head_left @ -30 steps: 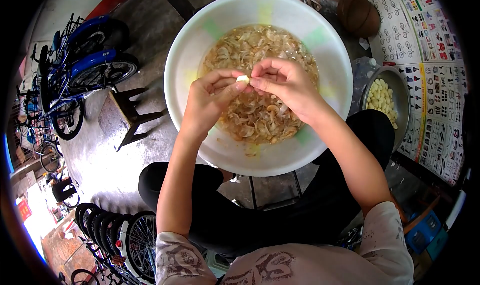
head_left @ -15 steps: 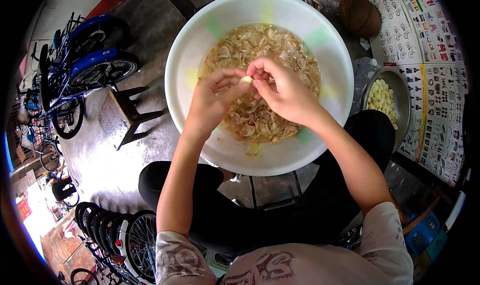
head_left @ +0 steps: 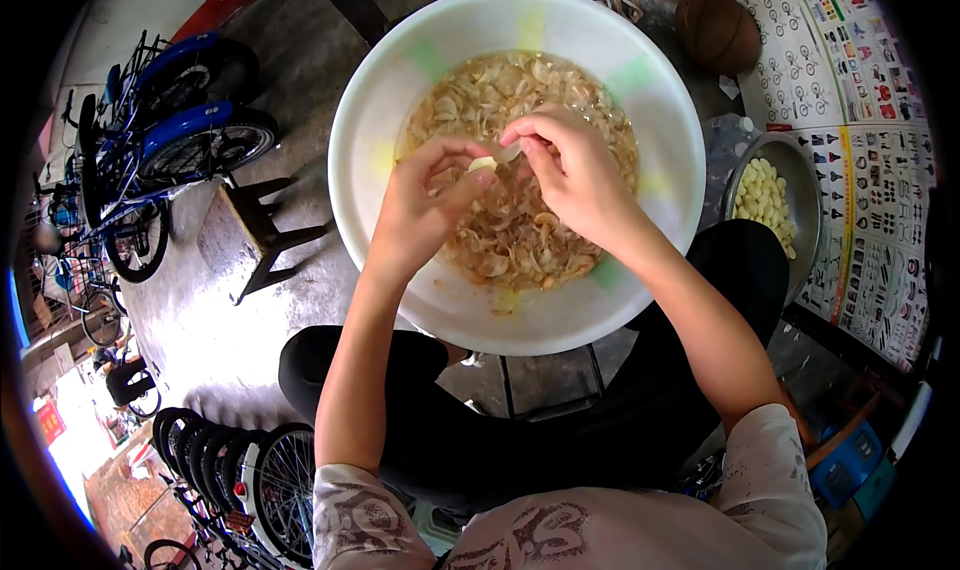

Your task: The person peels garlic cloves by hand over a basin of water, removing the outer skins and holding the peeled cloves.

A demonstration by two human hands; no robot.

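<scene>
Over a large white basin (head_left: 380, 240), my left hand (head_left: 425, 198) pinches a pale, peeled-looking garlic clove (head_left: 482, 164) between thumb and fingers. Just to its right, my right hand (head_left: 572, 170) has thumb and forefinger pressed together on a thin, translucent piece of skin (head_left: 510, 153). The two hands are slightly apart. Beneath them, water full of loose brownish garlic skins (head_left: 520, 245) fills the middle of the basin. At the right, a metal bowl (head_left: 808, 205) holds several pale cloves (head_left: 763, 195).
A small wooden stool (head_left: 245, 232) stands left of the basin. Bicycles (head_left: 200, 130) are at the left and lower left. A brown ball (head_left: 718, 32) lies at the upper right, beside printed poster sheets (head_left: 860, 170). Black-trousered knees flank the basin's near side.
My right hand has drawn away from the clove, up and to the right, with a bit of skin between its fingertips. My left hand has kept the clove.
</scene>
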